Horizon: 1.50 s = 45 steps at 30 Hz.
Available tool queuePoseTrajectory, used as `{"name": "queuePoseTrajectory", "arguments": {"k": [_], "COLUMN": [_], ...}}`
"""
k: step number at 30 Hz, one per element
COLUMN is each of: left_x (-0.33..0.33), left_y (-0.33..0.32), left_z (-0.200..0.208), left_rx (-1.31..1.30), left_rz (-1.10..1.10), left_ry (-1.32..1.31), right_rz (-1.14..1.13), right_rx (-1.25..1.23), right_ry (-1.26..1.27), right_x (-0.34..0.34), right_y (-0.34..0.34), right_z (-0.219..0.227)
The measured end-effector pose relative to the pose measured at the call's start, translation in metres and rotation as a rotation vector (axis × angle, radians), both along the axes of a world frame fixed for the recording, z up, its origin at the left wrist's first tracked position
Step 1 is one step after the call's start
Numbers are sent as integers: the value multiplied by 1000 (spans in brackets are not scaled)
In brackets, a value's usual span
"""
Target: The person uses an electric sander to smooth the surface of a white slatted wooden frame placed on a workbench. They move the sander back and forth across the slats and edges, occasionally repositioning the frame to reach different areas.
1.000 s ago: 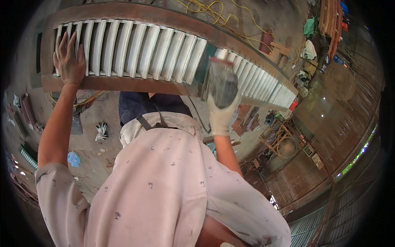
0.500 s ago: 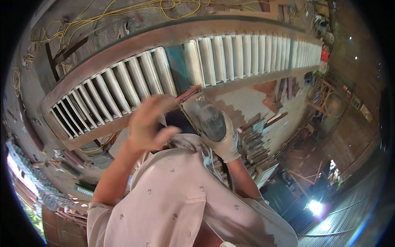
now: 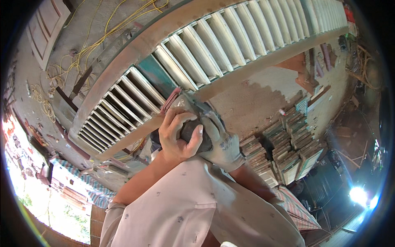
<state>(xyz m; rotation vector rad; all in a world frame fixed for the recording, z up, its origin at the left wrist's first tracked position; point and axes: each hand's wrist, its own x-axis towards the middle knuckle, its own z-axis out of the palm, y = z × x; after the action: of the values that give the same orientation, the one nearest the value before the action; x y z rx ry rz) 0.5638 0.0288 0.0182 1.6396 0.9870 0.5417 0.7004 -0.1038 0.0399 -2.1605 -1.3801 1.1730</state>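
Note:
A dusty, dark handheld power sander [image 3: 186, 103] with a reddish pad edge is held in front of my body. My bare left hand [image 3: 177, 133] curls over its top, fingers and thumb bent around the dark body. From the other side my right hand [image 3: 224, 146], in a pale work glove, grips it. The pad edge is close to the near rail of a long louvred shutter [image 3: 158, 76]; whether they touch I cannot tell. Brown frame, pale slats and a green crossbar make up the shutter. Both palms hide much of the sander.
Yellow cord [image 3: 84, 51] lies tangled on the floor beyond the shutter. A pale panelled door [image 3: 47, 31] is at the far left. Stacked wooden shutters [image 3: 284, 142] stand to the right, near a striped cloth [image 3: 294, 208]. A bright light [image 3: 358, 196] shines at right.
My left hand, raised and blurred before, has come down onto the sander. My right hand keeps its hold. The view has shifted and turned along the shutter.

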Motion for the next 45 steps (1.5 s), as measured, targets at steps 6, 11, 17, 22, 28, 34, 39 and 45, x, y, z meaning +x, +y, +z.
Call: {"name": "queuePoseTrajectory", "arguments": {"k": [6,11,17,22,28,34,39,45], "left_x": [10,6,13,14,17,-6,-1,-1], "left_y": [23,14,44,81,148,118,62,80], "left_z": [-7,-6,2,19,12,44,29,8], "left_rx": [-54,-66,-111,-223,-135,-53,-201,-191], "left_rz": [68,43,-24,69,171,23,-39,71], "left_ry": [-58,-33,3,173,110,63,-4,33], "right_rz": [25,39,-106,-148,-128,-118,5,65], "right_rx": [84,33,115,73,241,300,126,137], "right_ry": [17,44,37,85,35,30,-158,-285], "right_x": [13,13,-2,-16,-19,-15,-5,-16], "right_y": [37,28,42,86,157,121,62,87], "right_z": [2,3,-2,-5,-20,16,37,22]}}
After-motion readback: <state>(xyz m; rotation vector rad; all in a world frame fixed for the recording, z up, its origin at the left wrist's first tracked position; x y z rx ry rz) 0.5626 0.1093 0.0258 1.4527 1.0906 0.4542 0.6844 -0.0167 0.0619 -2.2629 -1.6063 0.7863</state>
